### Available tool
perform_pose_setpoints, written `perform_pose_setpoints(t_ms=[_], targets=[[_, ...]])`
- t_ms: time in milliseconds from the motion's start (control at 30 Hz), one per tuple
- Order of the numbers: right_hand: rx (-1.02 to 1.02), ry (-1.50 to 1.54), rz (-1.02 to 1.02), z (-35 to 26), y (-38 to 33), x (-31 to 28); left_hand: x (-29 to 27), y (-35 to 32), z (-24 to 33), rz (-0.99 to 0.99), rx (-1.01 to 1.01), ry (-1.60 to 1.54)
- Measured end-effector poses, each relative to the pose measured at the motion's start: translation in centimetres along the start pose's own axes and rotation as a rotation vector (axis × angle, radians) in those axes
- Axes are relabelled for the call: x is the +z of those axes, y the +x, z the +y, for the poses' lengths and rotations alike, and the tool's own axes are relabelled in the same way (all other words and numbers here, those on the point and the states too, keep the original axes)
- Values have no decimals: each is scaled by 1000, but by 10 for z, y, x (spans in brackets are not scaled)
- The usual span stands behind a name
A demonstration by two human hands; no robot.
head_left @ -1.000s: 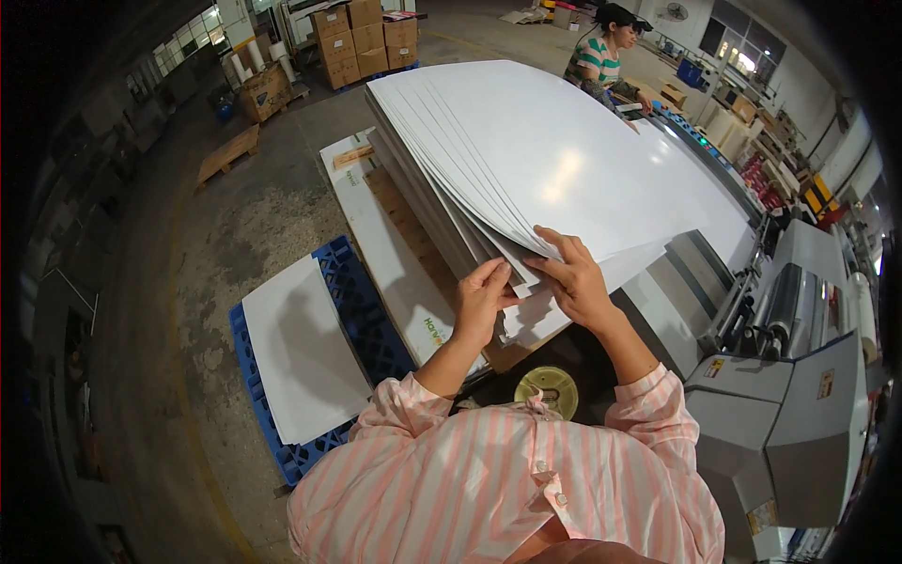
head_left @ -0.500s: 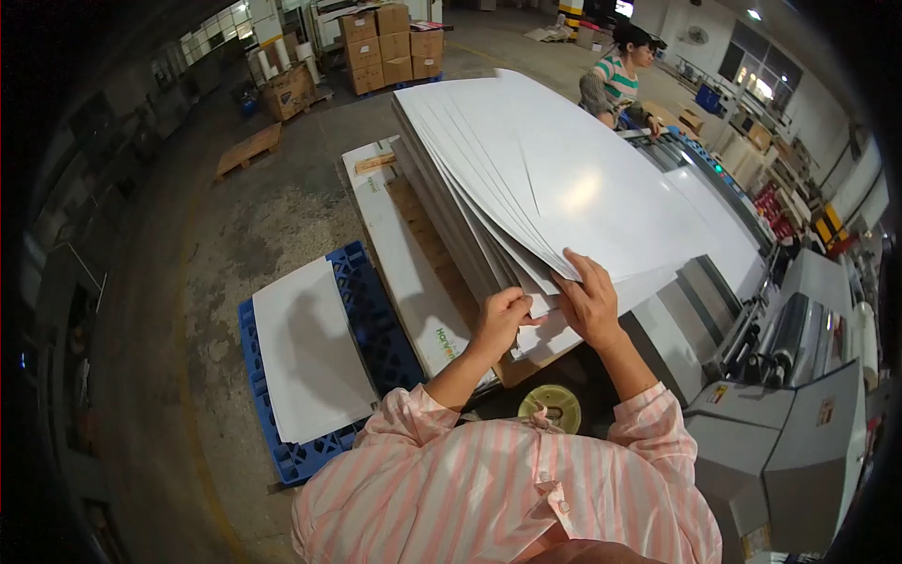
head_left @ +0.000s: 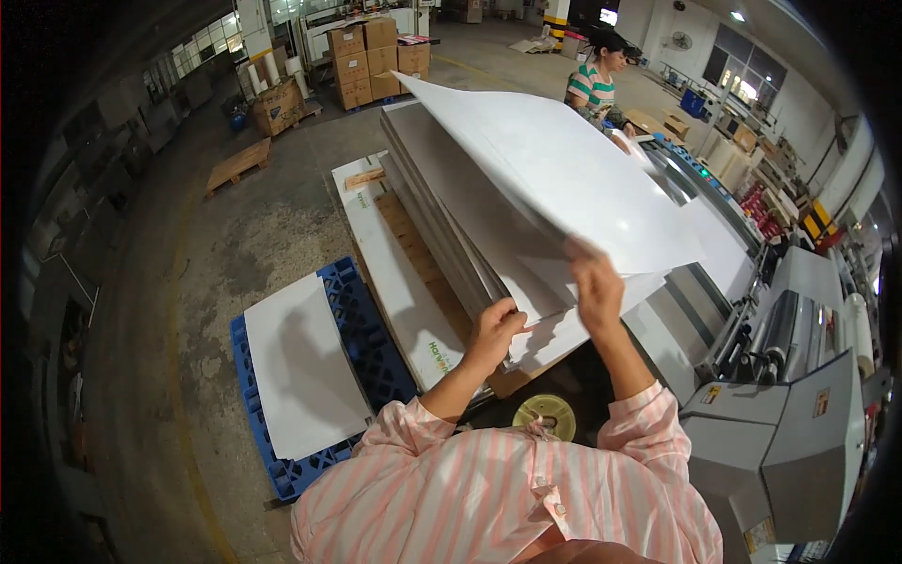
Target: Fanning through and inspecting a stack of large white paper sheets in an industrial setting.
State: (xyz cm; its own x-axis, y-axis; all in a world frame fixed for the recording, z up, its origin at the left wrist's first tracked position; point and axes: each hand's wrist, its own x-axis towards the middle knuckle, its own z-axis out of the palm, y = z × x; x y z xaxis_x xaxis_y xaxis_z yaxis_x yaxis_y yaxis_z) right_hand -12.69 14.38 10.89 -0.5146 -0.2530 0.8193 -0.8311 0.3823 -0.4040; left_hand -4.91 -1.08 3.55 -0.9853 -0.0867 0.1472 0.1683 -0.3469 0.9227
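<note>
A tall stack of large paper sheets (head_left: 432,202) rises in front of me on a pallet. With my right hand (head_left: 598,289), closed and slightly blurred, I grip the near edge of the top white sheets (head_left: 573,160). These arch up off the stack, their far left corner raised, so the greyer surface beneath shows. My left hand (head_left: 498,334) is closed at the stack's near left corner, fingers on the sheet edges. How many sheets each hand pinches is hidden.
A blue plastic pallet (head_left: 381,357) with white sheets (head_left: 305,376) lies at lower left. To the right stands a grey machine with rollers (head_left: 775,329). Another person (head_left: 592,89) works beyond the stack. Cardboard boxes (head_left: 381,61) and a wooden pallet (head_left: 238,164) are farther back.
The top sheets have lifted off the stack and bowed upward, shifting toward the right. My right hand has risen a little with their edge. My left hand stays near the corner.
</note>
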Motion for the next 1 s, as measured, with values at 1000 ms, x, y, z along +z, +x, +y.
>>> perform_pose_setpoints(t_ms=[1000], targets=[[-55,-162,-397,-2,-32,12,1,1,-10,199,-6,-141]])
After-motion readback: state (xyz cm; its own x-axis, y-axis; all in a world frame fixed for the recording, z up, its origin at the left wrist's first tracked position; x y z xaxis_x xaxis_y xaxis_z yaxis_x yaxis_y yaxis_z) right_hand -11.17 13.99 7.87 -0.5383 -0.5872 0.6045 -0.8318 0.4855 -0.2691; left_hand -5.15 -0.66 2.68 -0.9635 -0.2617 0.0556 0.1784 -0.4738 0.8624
